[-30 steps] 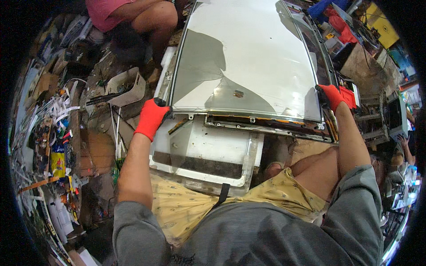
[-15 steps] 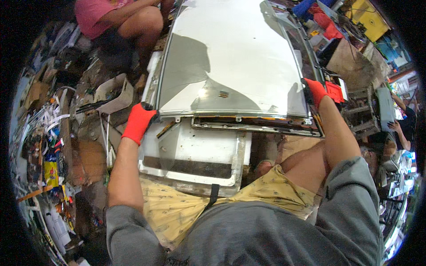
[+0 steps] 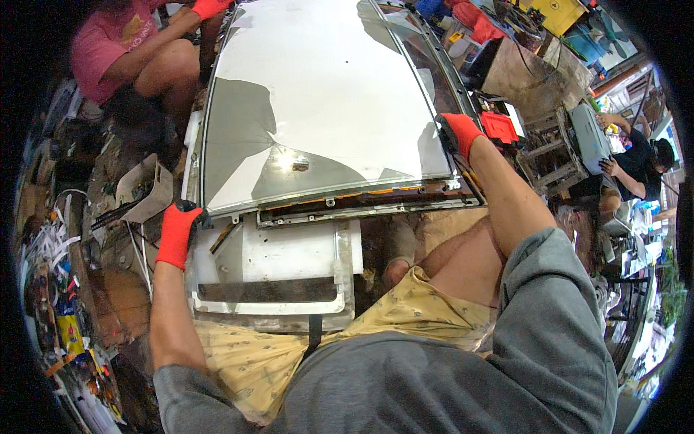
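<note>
A large flat screen panel (image 3: pixel 340 101) spreads out before me, white with grey patches and creases, edged by a thin metal frame. My left hand (image 3: pixel 177 233), in a red glove with dark fingers, is closed on its near left corner. On the right edge, a little farther up, my right hand (image 3: pixel 461 135) is closed too, in a matching glove; its fingertips are partly hidden. Under the panel's near edge shows a dark frame strip (image 3: pixel 361 208) with small tabs. Below that, close to my lap, lies a white rectangular panel (image 3: pixel 289 254) with a dark band.
A co-worker in a pink shirt (image 3: pixel 108 58) squats at the far left. A pale bin (image 3: pixel 148 189) stands left of the panel, beside heaped scrap (image 3: pixel 61 289). To the right are a red plastic piece (image 3: pixel 499 127) and a wooden crate (image 3: pixel 553 155). Another person (image 3: pixel 636 159) holds a grey box.
The view has swung right, so the panel and my hands appear farther left. Both hands still grip the panel. The co-worker's red-gloved hand now shows at the top.
</note>
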{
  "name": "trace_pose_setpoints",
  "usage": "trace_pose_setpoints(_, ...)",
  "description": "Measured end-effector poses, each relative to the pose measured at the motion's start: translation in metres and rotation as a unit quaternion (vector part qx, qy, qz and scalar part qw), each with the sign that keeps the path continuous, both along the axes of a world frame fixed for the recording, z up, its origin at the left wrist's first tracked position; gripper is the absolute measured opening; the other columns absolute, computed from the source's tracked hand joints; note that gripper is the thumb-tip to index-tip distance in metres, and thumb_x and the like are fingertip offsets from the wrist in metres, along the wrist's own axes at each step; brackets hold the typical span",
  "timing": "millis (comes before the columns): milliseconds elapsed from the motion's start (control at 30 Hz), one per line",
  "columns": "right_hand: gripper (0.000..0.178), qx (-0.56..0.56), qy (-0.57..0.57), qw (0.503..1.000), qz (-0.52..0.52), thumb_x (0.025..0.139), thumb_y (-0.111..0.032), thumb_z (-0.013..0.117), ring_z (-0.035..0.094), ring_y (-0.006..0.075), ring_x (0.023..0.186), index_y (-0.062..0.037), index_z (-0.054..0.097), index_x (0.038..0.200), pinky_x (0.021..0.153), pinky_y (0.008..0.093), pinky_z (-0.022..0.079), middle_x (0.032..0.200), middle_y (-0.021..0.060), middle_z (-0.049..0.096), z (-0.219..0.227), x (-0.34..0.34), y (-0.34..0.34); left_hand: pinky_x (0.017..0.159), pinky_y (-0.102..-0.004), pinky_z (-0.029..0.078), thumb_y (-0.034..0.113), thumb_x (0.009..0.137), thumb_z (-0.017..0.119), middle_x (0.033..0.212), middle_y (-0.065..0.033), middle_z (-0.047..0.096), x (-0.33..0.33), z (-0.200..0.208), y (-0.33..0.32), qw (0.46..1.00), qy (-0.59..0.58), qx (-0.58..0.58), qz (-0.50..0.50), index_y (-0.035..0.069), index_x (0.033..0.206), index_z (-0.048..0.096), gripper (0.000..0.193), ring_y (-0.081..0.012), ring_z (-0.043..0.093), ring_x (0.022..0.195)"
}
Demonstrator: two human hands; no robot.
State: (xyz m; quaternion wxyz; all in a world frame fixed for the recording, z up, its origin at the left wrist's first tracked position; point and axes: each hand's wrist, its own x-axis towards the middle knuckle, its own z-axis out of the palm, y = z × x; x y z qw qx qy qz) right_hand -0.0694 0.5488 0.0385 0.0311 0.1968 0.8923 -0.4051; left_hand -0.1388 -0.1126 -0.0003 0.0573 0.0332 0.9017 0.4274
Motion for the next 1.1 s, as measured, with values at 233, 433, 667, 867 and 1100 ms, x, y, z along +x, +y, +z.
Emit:
trace_pose_setpoints(233, 0.025, -0.146, -0.037, 0.980, -0.132, 0.084, -0.024, 0.061, 0.067, 0.0273, 0.075, -0.0022, 0.073, 0.086, 0.066, 0.0404, 0.048, 0.085, 0.0156, 0.071, 0.009, 0.003, 0.000, 0.062, -0.0319, 0.049, 0.018, 0.074, 0.075, 0.075, -0.0071, 0.069, 0.000, 0.002, 0.000, 1.000, -0.026, 0.002, -0.002, -0.002, 0.083, 0.069, 0.022, -0.0154, 0.061, 0.064)
trace_pose_setpoints(433, 0.020, 0.483, -0.092, 0.837, 0.239, 0.079, -0.017, 0.061, 0.070, 0.0345, 0.087, -0.0026, 0.072, 0.089, 0.067, 0.0413, 0.053, 0.091, 0.0239, 0.069, 0.024, 0.032, -0.008, 0.066, -0.0325, 0.049, 0.019, 0.075, 0.075, 0.075, -0.0092, 0.069, 0.008, 0.013, -0.008, 0.999, -0.018, -0.028, -0.017, -0.002, 0.084, 0.068, 0.024, -0.0170, 0.062, 0.067)
trace_pose_setpoints(667, 0.017, 0.215, -0.178, 0.950, 0.143, 0.082, -0.021, 0.063, 0.069, 0.0285, 0.070, -0.0055, 0.069, 0.085, 0.060, 0.0385, 0.053, 0.078, 0.0144, 0.069, 0.025, 0.103, 0.022, 0.067, -0.0344, 0.050, 0.020, 0.074, 0.076, 0.076, -0.0119, 0.070, 0.004, -0.001, 0.011, 0.999, 0.047, -0.024, -0.013, -0.001, 0.085, 0.069, 0.024, -0.0202, 0.065, 0.067)
trace_pose_setpoints(867, 0.009, 0.375, -0.158, 0.872, 0.272, 0.078, -0.020, 0.069, 0.064, 0.0246, 0.064, -0.0126, 0.067, 0.083, 0.061, 0.0372, 0.051, 0.079, 0.0151, 0.068, 0.021, 0.113, -0.008, 0.065, -0.0330, 0.050, 0.019, 0.075, 0.074, 0.075, -0.0099, 0.070, 0.003, -0.001, 0.002, 1.000, 0.006, -0.021, -0.006, -0.001, 0.083, 0.069, 0.022, -0.0177, 0.064, 0.066)
trace_pose_setpoints(1100, 0.019, 0.274, -0.065, 0.952, 0.123, 0.085, -0.020, 0.058, 0.069, 0.0353, 0.087, -0.0106, 0.070, 0.097, 0.074, 0.0392, 0.055, 0.095, 0.0247, 0.067, 0.000, 0.107, 0.009, 0.064, -0.0322, 0.049, 0.017, 0.076, 0.074, 0.075, -0.0098, 0.070, 0.005, 0.001, 0.012, 1.000, 0.027, -0.003, -0.005, -0.003, 0.084, 0.069, 0.022, -0.0168, 0.063, 0.065)
